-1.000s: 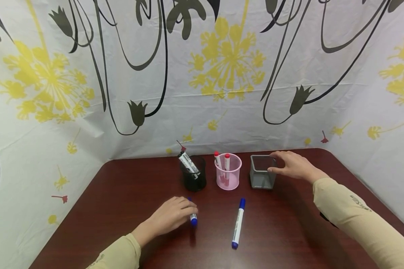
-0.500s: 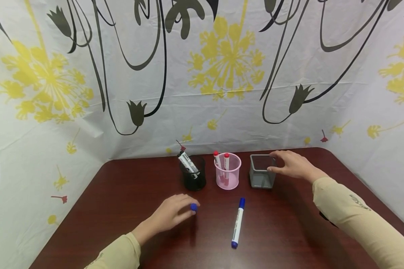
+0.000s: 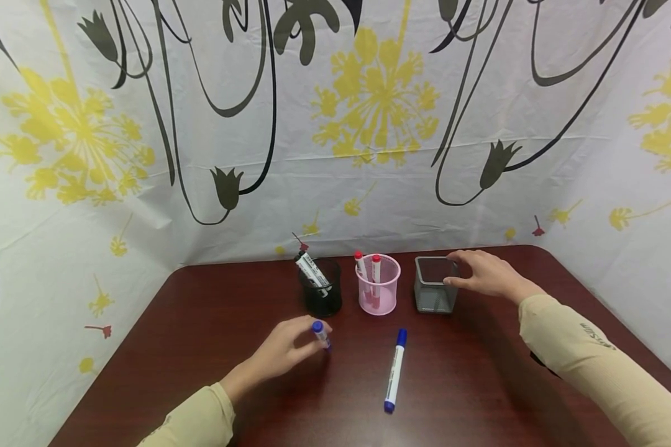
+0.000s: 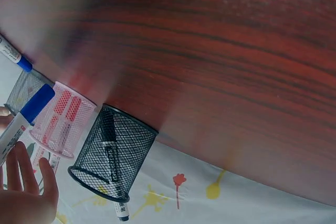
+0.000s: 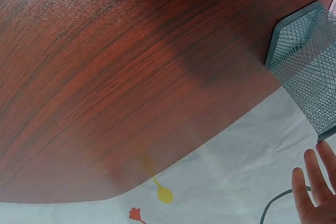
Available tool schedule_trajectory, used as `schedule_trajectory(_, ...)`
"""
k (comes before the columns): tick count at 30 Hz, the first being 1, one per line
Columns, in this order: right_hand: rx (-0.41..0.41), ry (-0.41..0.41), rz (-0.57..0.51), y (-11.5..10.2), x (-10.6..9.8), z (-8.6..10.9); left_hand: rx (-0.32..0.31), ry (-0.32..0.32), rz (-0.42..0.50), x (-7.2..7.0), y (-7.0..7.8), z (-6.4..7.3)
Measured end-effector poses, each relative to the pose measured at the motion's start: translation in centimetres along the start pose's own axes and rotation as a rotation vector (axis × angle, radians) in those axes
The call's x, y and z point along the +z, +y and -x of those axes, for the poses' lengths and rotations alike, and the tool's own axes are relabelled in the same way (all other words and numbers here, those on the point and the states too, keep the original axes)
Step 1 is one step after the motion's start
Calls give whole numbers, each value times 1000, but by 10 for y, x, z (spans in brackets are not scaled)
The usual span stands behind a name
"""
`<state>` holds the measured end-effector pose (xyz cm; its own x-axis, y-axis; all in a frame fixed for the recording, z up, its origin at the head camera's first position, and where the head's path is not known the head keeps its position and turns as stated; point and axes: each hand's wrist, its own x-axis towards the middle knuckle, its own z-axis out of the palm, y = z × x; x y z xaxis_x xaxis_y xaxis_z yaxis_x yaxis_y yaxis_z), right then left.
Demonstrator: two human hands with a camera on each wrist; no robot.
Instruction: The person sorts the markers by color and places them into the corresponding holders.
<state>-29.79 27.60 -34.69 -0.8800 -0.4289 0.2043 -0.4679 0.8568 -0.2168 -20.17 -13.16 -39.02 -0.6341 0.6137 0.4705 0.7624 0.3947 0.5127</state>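
Newly tipped upward, white marker [image 4: 21,120], blue cap [image 4: 38,103], left hand [image 3: 282,345] pinching, right hand [image 3: 489,274] relaxed

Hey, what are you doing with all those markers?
A person's left grip is holding one blue-capped marker up off the table, while the right grip is at the rim of the grey square mesh cup. A second blue marker lies on the table. Two red-capped markers stand in the pink mesh cup, and the black mesh cup has at least one black-capped marker leaning in it.
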Motion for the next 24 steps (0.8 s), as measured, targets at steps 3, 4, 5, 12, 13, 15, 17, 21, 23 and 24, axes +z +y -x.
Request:
schedule_trajectory(3, -1, -2, 3, 0, 0, 0, 6, 1, -5, 1, 1, -1)
schedule_trajectory(4, -1, -3, 4, 0, 0, 0, 9, 2, -8, 1, 1, -2)
schedule_trajectory(5, -2, -2, 5, 1, 0, 0, 13, 2, -10, 1, 1, -2)
schedule_trajectory(12, -7, 2, 11, 0, 0, -1, 68, 6, -11, 3, 3, -10)
schedule_trajectory(13, -7, 1, 11, 0, 0, -1, 72, 6, -7, 3, 4, -11)
schedule_trajectory(15, -8, 0, 10, 0, -1, -1, 74, 3, -3, 3, 5, -13)
schedule_trajectory(17, -6, -2, 9, 0, -1, -1, 71, -1, 2, 3, 7, -16)
schedule_trajectory(21, -1, -5, 7, 1, -1, -1, 69, -4, -4, 4, 10, -21)
schedule_trajectory(23, 0, -5, 7, 1, 0, -1, 71, 0, -10, 4, 11, -24)
schedule_trajectory(24, 1, -6, 6, 1, 0, -1, 72, 2, -8, 5, 12, -26)
